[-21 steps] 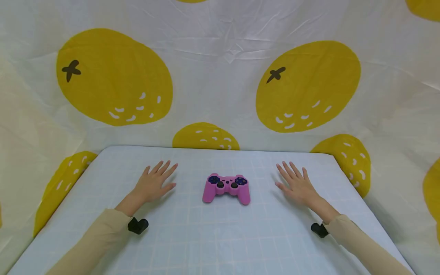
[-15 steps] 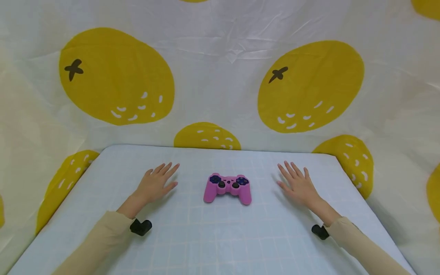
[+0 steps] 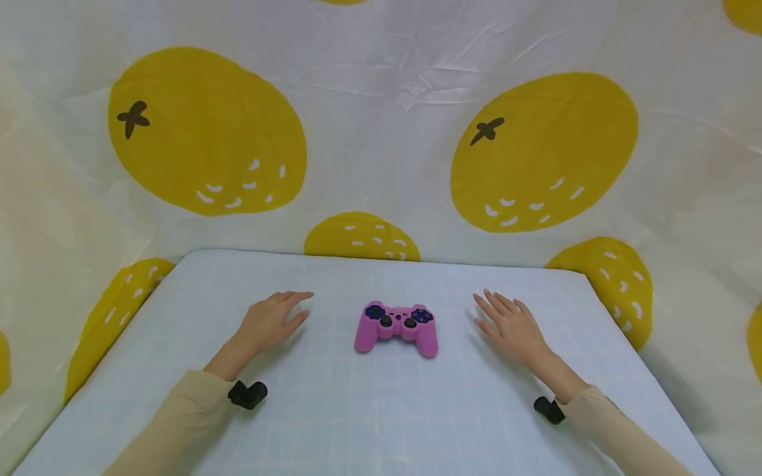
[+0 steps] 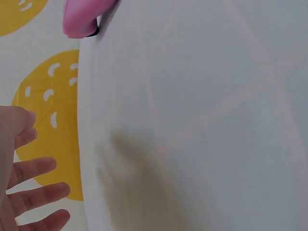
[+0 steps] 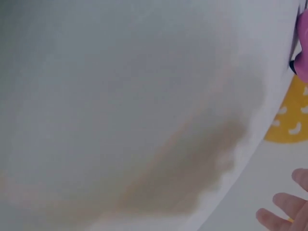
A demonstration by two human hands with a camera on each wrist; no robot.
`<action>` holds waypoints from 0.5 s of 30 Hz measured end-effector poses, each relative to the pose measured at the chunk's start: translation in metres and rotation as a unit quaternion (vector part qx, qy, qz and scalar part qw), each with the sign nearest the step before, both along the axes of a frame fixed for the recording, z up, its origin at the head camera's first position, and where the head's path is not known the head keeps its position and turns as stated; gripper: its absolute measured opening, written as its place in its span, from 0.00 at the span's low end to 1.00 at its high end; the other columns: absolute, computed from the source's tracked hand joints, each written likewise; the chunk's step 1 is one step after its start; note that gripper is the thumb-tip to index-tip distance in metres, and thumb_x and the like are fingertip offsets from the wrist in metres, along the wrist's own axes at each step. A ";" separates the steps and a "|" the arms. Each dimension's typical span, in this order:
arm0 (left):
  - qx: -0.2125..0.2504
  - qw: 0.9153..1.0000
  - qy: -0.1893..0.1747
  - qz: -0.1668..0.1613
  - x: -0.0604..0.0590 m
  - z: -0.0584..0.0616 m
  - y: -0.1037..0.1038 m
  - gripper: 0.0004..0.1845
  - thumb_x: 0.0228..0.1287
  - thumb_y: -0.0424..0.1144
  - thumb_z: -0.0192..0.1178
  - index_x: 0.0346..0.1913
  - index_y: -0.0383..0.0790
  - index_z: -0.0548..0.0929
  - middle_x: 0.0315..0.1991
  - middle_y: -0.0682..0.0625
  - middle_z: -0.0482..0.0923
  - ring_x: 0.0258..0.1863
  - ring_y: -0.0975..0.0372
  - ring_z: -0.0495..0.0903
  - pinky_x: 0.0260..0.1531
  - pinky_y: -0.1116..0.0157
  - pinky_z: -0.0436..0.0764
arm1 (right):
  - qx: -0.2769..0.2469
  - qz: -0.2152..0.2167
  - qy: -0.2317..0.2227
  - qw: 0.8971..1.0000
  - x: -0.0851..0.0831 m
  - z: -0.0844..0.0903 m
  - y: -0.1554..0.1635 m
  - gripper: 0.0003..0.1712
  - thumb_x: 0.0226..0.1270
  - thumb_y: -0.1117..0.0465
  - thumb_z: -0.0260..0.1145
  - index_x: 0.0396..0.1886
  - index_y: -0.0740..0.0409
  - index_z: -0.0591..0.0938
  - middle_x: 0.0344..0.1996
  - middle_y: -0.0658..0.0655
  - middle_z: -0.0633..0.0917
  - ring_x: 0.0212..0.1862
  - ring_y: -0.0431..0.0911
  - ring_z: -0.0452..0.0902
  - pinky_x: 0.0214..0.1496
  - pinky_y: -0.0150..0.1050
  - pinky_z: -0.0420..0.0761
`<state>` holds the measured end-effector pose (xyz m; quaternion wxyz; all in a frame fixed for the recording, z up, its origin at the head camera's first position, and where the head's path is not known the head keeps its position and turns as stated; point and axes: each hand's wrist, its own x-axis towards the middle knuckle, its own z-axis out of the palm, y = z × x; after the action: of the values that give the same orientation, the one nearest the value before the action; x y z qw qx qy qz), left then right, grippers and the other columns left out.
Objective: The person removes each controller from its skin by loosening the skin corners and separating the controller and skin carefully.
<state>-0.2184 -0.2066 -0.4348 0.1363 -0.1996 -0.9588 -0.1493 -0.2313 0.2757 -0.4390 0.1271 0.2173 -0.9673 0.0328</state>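
Observation:
A pink game controller [image 3: 397,327] with dark button pads and two black thumbsticks lies on the table between the hands. My left hand [image 3: 269,325] hovers to its left, palm turned inward, fingers apart from it and holding nothing. On the other side my right hand [image 3: 513,328] is held over the table with its fingers spread, also holding nothing. In the left wrist view one pink grip of the controller [image 4: 86,17] shows at the top, above the loosely extended fingers [image 4: 41,197]. The right wrist view catches a pink edge of the controller [image 5: 302,43] and a few fingertips.
A pale checked cloth covers the table [image 3: 369,410]. Behind it and at the sides hangs a white curtain [image 3: 375,132] with big yellow fruit prints. Each wrist carries a small black camera, seen at the left cuff [image 3: 247,395] and right cuff [image 3: 549,410].
Both hands have turned and bent slightly at the fingers, the left more side-on, and the right has drawn a little toward the controller. The controller stays in place; the view shifts slightly.

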 end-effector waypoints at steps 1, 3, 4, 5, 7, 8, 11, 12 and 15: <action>0.006 1.000 0.002 0.002 0.000 0.001 0.001 0.22 0.67 0.45 0.59 0.62 0.46 0.76 0.54 0.44 0.81 0.51 0.48 0.80 0.38 0.50 0.82 | -0.004 -0.001 0.004 1.000 0.001 0.001 -0.003 0.32 0.70 0.48 0.57 0.70 0.52 0.68 0.68 0.62 0.70 0.66 0.60 0.67 0.65 0.63 0.63; 0.016 1.000 0.006 0.009 0.000 0.004 0.004 0.23 0.66 0.44 0.59 0.63 0.45 0.75 0.52 0.44 0.82 0.48 0.49 0.81 0.33 0.53 0.82 | -0.014 -0.001 0.013 1.000 0.002 0.002 -0.008 0.32 0.69 0.49 0.58 0.70 0.52 0.68 0.67 0.61 0.71 0.62 0.59 0.70 0.61 0.61 0.67; 0.022 1.000 0.006 0.014 0.001 0.006 0.006 0.23 0.65 0.44 0.60 0.63 0.45 0.74 0.51 0.44 0.83 0.46 0.49 0.81 0.30 0.55 0.81 | -0.017 0.000 0.017 1.000 0.002 0.002 -0.011 0.32 0.69 0.49 0.58 0.70 0.51 0.68 0.67 0.60 0.72 0.60 0.59 0.72 0.60 0.60 0.68; 0.028 0.999 0.007 0.019 0.001 0.007 0.007 0.24 0.65 0.43 0.60 0.63 0.44 0.74 0.50 0.44 0.83 0.44 0.50 0.81 0.27 0.57 0.80 | -0.020 0.002 0.021 1.000 0.003 0.003 -0.015 0.32 0.69 0.49 0.58 0.70 0.51 0.68 0.67 0.60 0.72 0.59 0.58 0.73 0.58 0.59 0.69; 0.041 0.999 0.001 0.032 0.001 0.009 0.010 0.25 0.64 0.42 0.60 0.64 0.44 0.73 0.48 0.45 0.83 0.41 0.51 0.80 0.23 0.61 0.76 | -0.026 0.006 0.025 0.999 0.003 0.004 -0.022 0.32 0.69 0.48 0.58 0.71 0.50 0.67 0.66 0.59 0.73 0.57 0.57 0.74 0.55 0.57 0.69; 0.047 0.998 -0.005 0.038 0.001 0.010 0.011 0.25 0.64 0.42 0.60 0.64 0.44 0.73 0.48 0.45 0.83 0.40 0.51 0.80 0.23 0.62 0.75 | -0.028 0.009 0.028 0.999 0.003 0.005 -0.025 0.32 0.70 0.48 0.57 0.71 0.50 0.67 0.66 0.59 0.73 0.56 0.57 0.74 0.54 0.56 0.70; 0.061 0.996 -0.034 0.051 0.002 0.010 0.016 0.25 0.65 0.41 0.59 0.64 0.44 0.72 0.50 0.45 0.83 0.42 0.51 0.80 0.25 0.62 0.76 | -0.040 0.010 0.030 0.999 0.004 0.006 -0.034 0.31 0.70 0.47 0.56 0.71 0.49 0.67 0.65 0.58 0.75 0.55 0.55 0.74 0.52 0.54 0.70; 0.064 0.996 -0.046 0.052 0.002 0.010 0.017 0.25 0.65 0.42 0.59 0.65 0.44 0.72 0.51 0.45 0.83 0.43 0.51 0.80 0.27 0.60 0.78 | -0.046 0.009 0.028 0.998 0.004 0.007 -0.036 0.31 0.71 0.47 0.56 0.71 0.49 0.67 0.64 0.58 0.75 0.55 0.55 0.74 0.52 0.54 0.70; 0.072 0.994 -0.069 0.052 0.001 0.008 0.022 0.25 0.66 0.42 0.58 0.65 0.45 0.72 0.51 0.45 0.83 0.45 0.51 0.82 0.31 0.57 0.81 | -0.070 0.004 0.023 0.997 0.006 0.008 -0.042 0.30 0.71 0.48 0.56 0.70 0.49 0.68 0.63 0.57 0.77 0.53 0.55 0.74 0.50 0.53 0.71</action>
<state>-0.2170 -0.1849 -0.4266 0.0914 -0.1286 -0.9618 -0.2237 -0.2248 0.2340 -0.4308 0.1637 0.2120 -0.9587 0.0958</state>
